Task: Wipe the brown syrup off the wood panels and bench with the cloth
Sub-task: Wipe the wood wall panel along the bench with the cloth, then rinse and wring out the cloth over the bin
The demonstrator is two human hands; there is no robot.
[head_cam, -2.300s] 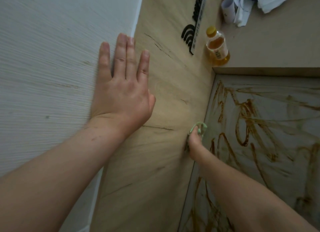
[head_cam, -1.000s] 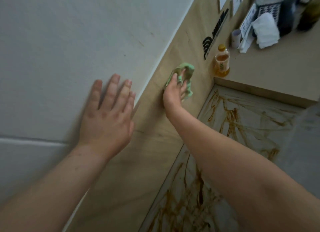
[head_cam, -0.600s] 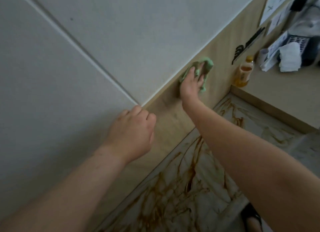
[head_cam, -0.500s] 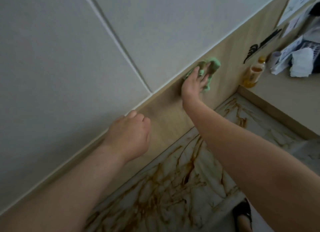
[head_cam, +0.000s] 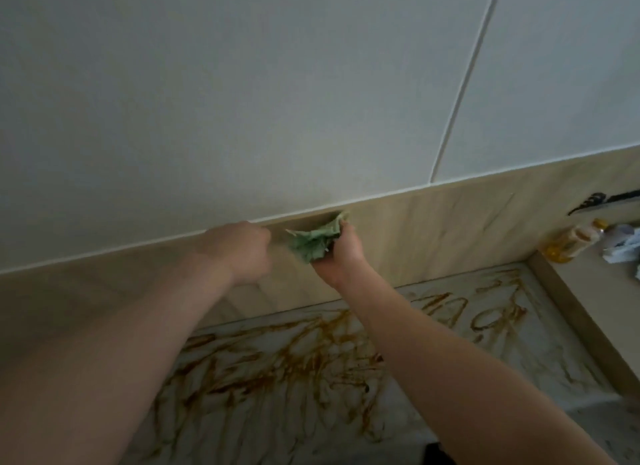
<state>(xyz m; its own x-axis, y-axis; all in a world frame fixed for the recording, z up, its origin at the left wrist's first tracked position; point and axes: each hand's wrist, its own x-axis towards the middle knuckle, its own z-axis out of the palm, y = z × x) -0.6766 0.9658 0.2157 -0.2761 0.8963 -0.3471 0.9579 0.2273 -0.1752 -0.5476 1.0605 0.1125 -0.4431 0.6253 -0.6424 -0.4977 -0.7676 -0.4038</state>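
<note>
My right hand point(head_cam: 341, 256) grips a crumpled green cloth point(head_cam: 311, 244) against the top edge of the light wood panel point(head_cam: 433, 229), just below the white wall. My left hand point(head_cam: 242, 248) is blurred and sits a short way left of the cloth, apart from it, knuckles toward me; its fingers are hidden. Below both arms lies the pale bench point(head_cam: 485, 378), covered with brown syrup streaks point(head_cam: 277, 367). I see no clear syrup marks on the panel near the cloth.
White wall panels point(head_cam: 242, 100) rise above the wood strip. At the far right, a yellow-capped bottle of amber liquid point(head_cam: 568, 242) and white papers stand on a raised wooden surface point(head_cam: 588, 291). Black lettering point(head_cam: 602, 201) marks the panel there.
The view swung left and levelled out. My right hand drew the cloth along the panel's top edge, and my left hand came off the wall and closed in on the cloth from the left.
</note>
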